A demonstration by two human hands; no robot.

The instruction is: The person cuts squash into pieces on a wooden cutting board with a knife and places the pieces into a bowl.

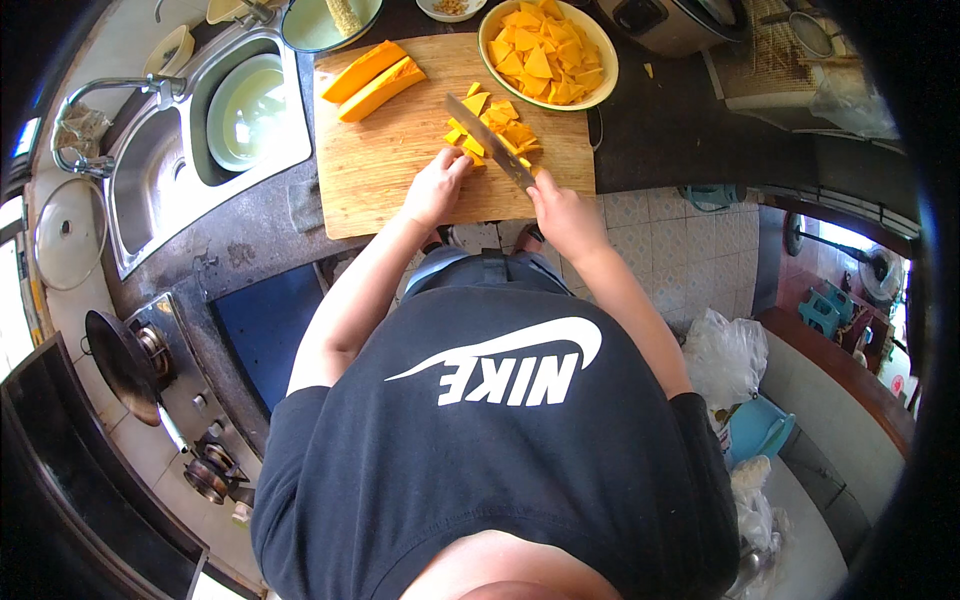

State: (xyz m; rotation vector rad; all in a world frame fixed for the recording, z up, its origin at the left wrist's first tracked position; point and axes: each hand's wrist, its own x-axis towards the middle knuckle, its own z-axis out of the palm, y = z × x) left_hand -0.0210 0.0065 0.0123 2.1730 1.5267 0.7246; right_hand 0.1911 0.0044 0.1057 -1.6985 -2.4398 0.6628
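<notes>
On a wooden cutting board (pixel 382 172), my right hand (pixel 566 214) grips a kitchen knife (pixel 491 142) by its handle. The blade points up and to the left across a heap of cut pumpkin pieces (pixel 506 120). My left hand (pixel 436 184), fingers curled, holds a small pumpkin piece (pixel 474 157) against the board, left of the blade. Its fingertips partly hide that piece. Two long pumpkin wedges (pixel 379 82) lie side by side at the board's upper left. An enamel basin (pixel 611 79) heaped with pumpkin slices (pixel 547 56) overlaps the board's upper right corner.
Left of the board is a steel sink (pixel 146 184) with a basin of water (pixel 247 112). A bowl (pixel 300 26) holding a corn cob (pixel 343 16) and a small white bowl (pixel 450 9) stand behind. A rice cooker (pixel 667 26) is at upper right; a wok (pixel 124 367) sits on the stove.
</notes>
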